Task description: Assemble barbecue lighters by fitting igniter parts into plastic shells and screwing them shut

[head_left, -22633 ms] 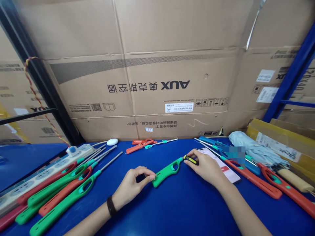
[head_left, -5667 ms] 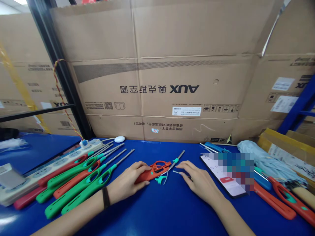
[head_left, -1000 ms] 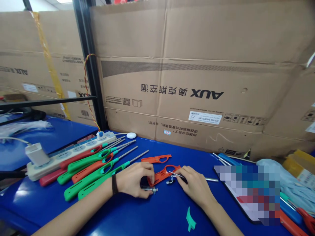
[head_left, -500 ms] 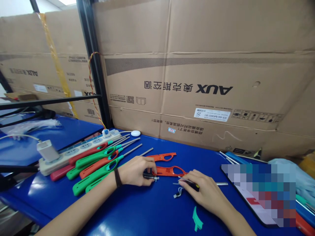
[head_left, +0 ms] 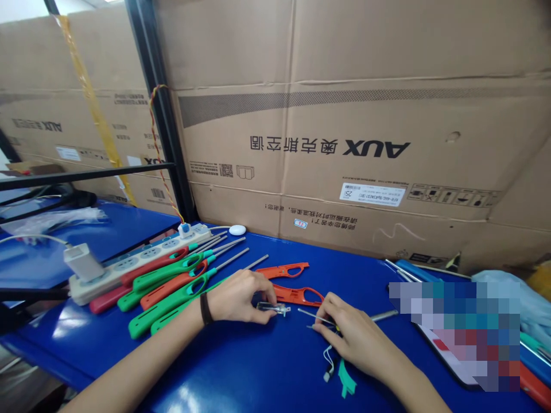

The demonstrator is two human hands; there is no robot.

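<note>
My left hand (head_left: 243,296) is closed, pinching a small clear fuel tank (head_left: 269,307) whose metal valve end points right. My right hand (head_left: 350,332) is closed around a thin screwdriver (head_left: 310,314); its shaft points left toward the valve, with a gap between them. Past the right knuckles a metal tube (head_left: 385,315) sticks out; whether this hand grips it I cannot tell. White wires with a small connector (head_left: 328,367) dangle or lie below the right fingers. Just beyond the hands lie two orange lighter shell halves (head_left: 297,295). Nearer me is a green trigger piece (head_left: 345,378).
Several gas lighters (head_left: 170,295) with green, red and orange handles lie at left beside a white power strip (head_left: 124,264). At right are a flat pixelated-over object (head_left: 456,361) and more lighters (head_left: 534,384). A large cardboard box (head_left: 327,115) walls off the back.
The left hand has turned the fuel tank, showing more of it. The screwdriver shaft has shifted left and shows longer. The wires have moved down and right with the right hand.
</note>
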